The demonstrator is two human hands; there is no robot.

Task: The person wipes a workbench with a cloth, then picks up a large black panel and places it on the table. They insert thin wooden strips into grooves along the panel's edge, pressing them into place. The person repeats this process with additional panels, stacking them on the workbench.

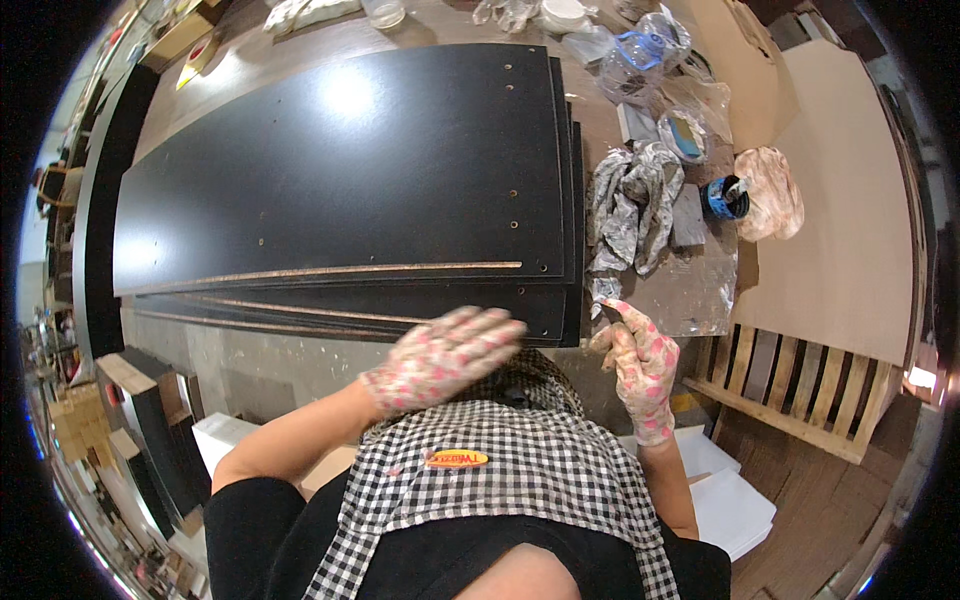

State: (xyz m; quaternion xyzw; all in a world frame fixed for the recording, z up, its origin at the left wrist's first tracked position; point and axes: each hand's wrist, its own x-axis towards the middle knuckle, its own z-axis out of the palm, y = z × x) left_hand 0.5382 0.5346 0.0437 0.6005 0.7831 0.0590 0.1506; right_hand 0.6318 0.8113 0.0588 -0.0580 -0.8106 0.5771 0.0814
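A stack of black boards lies on the table; the top board (pixel 340 170) has drilled holes at its right end and a bare brown groove along its near edge. My left hand (pixel 450 358), in a white glove with pink spots, is at the stack's near edge, fingers stretched out and slightly blurred, holding nothing visible. My right hand (pixel 645 372), gloved alike, is right of the stack by the table's near edge. Its index finger reaches toward the lower end of a crumpled grey-stained cloth (pixel 635 205); whether they touch I cannot tell. Its thumb stands apart, other fingers partly curled.
Beside the cloth are a grey block (pixel 687 216), a blue-black can (pixel 724 198) and a pinkish rag (pixel 768 193). Clear plastic bottles (pixel 632 65) stand farther back. At right, a cardboard sheet (pixel 830 220) lies over a slatted wooden pallet (pixel 790 385). Black panels (pixel 150 430) stand at left.
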